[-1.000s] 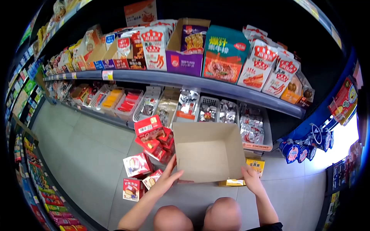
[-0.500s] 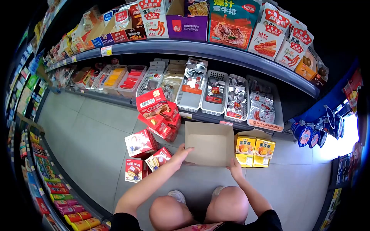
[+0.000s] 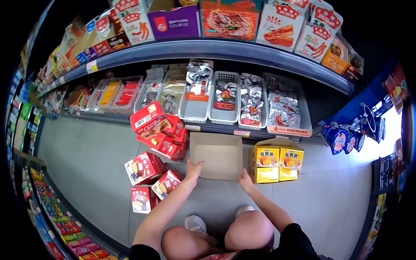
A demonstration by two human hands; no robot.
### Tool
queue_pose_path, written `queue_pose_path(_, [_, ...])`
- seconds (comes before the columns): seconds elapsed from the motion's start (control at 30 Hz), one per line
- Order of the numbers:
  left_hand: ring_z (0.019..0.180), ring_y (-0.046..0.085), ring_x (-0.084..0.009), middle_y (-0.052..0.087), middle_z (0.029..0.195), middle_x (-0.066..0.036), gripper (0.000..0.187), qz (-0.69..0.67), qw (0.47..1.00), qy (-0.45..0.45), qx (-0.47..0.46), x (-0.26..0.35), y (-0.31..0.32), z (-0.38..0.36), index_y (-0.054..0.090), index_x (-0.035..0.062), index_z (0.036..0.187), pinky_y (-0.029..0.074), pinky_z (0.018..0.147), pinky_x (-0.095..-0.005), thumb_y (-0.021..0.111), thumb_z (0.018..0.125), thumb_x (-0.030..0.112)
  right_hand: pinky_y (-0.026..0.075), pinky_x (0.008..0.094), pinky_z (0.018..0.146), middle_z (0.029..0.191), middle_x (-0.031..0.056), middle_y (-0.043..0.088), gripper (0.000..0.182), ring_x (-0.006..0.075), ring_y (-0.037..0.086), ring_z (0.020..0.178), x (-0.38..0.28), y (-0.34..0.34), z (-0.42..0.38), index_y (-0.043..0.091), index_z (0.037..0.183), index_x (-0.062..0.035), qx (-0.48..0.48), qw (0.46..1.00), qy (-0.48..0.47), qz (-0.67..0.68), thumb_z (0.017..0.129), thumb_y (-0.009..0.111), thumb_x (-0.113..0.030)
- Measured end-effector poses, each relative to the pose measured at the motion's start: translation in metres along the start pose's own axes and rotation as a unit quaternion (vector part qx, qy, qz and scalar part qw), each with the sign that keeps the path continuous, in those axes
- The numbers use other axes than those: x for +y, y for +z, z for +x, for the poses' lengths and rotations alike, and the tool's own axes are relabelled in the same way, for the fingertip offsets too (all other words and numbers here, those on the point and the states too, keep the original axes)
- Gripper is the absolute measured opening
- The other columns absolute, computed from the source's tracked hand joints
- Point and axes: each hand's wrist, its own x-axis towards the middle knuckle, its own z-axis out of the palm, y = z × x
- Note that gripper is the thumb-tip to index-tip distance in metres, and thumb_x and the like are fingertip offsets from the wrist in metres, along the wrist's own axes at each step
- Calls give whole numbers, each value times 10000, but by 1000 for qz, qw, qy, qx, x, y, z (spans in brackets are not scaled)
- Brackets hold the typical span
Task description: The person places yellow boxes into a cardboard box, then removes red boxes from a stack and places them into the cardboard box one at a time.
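Between my hands is a shallow open cardboard tray (image 3: 216, 151), plain beige inside. My left hand (image 3: 194, 168) grips its left side near the front corner, thumb over the rim. At the front right corner my right hand (image 3: 245, 179) is closed on the edge, its fingers partly hidden. Right of the tray, yellow snack boxes (image 3: 278, 164) sit stacked in an open carton. On the left stand red chocolate snack boxes (image 3: 157, 130), piled at angles, with red-and-white cake boxes (image 3: 145, 168) nearer to me.
Ahead runs a low shelf with white plastic baskets (image 3: 224, 97) of silver food pouches. Above it, an upper shelf edge (image 3: 203, 47) juts out, carrying snack cartons. Blue cups (image 3: 336, 139) hang at the right. A snack rack (image 3: 60, 212) stands left, and my knees (image 3: 249, 234) are close below.
My view has shifted, so most things sit further left in it. The gap between the tray and the yellow boxes looks slightly wider. Both hands keep their hold on the tray.
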Motion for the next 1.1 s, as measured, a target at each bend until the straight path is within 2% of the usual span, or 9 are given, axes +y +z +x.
queue_pose_path(0.1, [1164, 300, -263, 310, 1234, -188, 725, 55, 997, 23, 39, 0, 2, 4, 262, -44, 1232, 261, 948, -311, 623, 652, 199, 424, 253, 622, 983, 88, 514, 467, 127, 481, 707, 50, 16, 39, 251, 1257, -56, 32, 980, -156, -117, 833, 413, -164])
queue_pose_path(0.23, [1109, 360, -241, 355, 1213, -175, 746, 66, 997, -17, 40, 12, -5, 2, 195, 12, 1268, 291, 908, -302, 603, 666, 183, 318, 321, 911, 1205, 225, 386, 599, 321, 383, 1120, 7, 12, 31, 209, 1275, -46, -80, 996, 19, 24, 796, 479, -286])
queue_pose_path(0.4, [1158, 295, -293, 335, 1219, -184, 649, 96, 986, 99, 89, 17, 14, -3, 288, -47, 1205, 251, 955, -320, 597, 679, 174, 320, 304, 909, 1184, 210, 413, 635, 288, 411, 1100, -22, -17, -15, 218, 1270, -33, -58, 993, -6, -103, 778, 511, -307])
queue_pose_path(0.53, [1163, 286, -309, 325, 1224, -195, 648, 189, 925, 291, -153, 84, 85, -54, 302, -44, 1189, 237, 967, -345, 624, 677, 188, 428, 286, 759, 971, 134, 548, 410, 199, 541, 862, -32, -105, -55, 432, 1142, -15, -139, 981, -94, -102, 788, 529, -197])
queue_pose_path(0.6, [1163, 284, -316, 321, 1224, -199, 653, 184, 897, 321, -242, 93, 119, -62, 304, -44, 1183, 235, 969, -354, 634, 672, 193, 445, 300, 705, 931, 115, 562, 267, 195, 551, 829, -70, -148, -79, 518, 1022, -16, 31, 989, -19, -140, 780, 529, -128])
queue_pose_path(0.77, [1172, 261, -352, 285, 1245, -216, 701, 435, 726, 453, -281, 97, 165, -86, 284, -19, 1200, 220, 974, -405, 642, 666, 263, 305, 369, 925, 1215, 178, 354, 723, 302, 359, 1114, -80, -216, -81, 235, 1249, -47, 204, 817, -161, -515, 647, 630, -117])
queue_pose_path(0.8, [1187, 236, -350, 271, 1253, -213, 751, 472, 707, 448, -278, 94, 172, -88, 260, -15, 1216, 200, 976, -440, 652, 648, 280, 145, 408, 1003, 1299, 168, 215, 794, 314, 203, 1208, -80, -219, -75, 195, 1272, -54, 153, 810, -139, -549, 609, 627, -111])
queue_pose_path(0.9, [1200, 208, -349, 250, 1266, -209, 792, 550, 665, 448, -235, 84, 200, -88, 231, -10, 1235, 189, 977, -459, 659, 636, 282, 140, 438, 1000, 1286, 165, 251, 805, 304, 218, 1209, -67, -227, -47, 205, 1275, -63, 129, 701, -195, -674, 578, 608, -93])
queue_pose_path(1.1, [1190, 224, -339, 251, 1259, -195, 898, 544, 708, 415, -173, 50, 250, -79, 152, 25, 1275, 187, 972, -468, 684, 603, 294, 240, 408, 964, 1171, 161, 355, 774, 317, 316, 1122, -62, -251, -37, 249, 1238, -27, 117, 735, -249, -620, 538, 580, -46])
